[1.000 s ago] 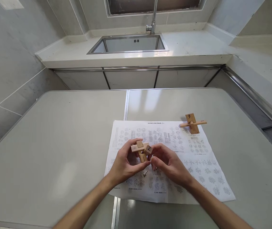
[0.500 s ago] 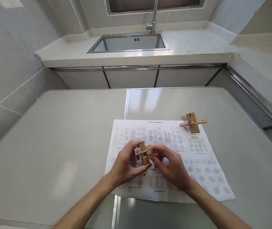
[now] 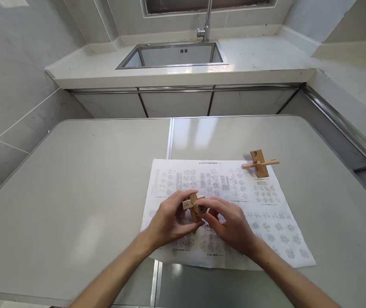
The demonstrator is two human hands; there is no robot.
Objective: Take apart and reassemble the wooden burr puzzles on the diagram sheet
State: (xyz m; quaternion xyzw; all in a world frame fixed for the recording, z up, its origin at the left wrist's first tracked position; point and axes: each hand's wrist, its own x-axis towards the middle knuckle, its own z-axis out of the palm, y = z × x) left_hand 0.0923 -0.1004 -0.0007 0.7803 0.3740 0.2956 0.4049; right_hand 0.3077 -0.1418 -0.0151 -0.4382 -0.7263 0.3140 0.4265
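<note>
A small wooden block puzzle, made of interlocked bars with handwritten marks on their ends, is held above a printed instruction sheet. My left hand grips it from the left with fingers curled round the bars. My right hand pinches it from the right, thumb and fingers closed on a marked bar. A second wooden piece, a block crossed by a thin stick, lies on the sheet's far right corner, away from both hands.
The sheet lies on a grey table with a seam down its middle. Beyond the table runs a white counter with a steel sink and a tap. Tiled walls stand left and right.
The bars in my hands have been pushed closer together into a tighter cluster, and both hands have drawn in around it. The piece at the far right has not moved.
</note>
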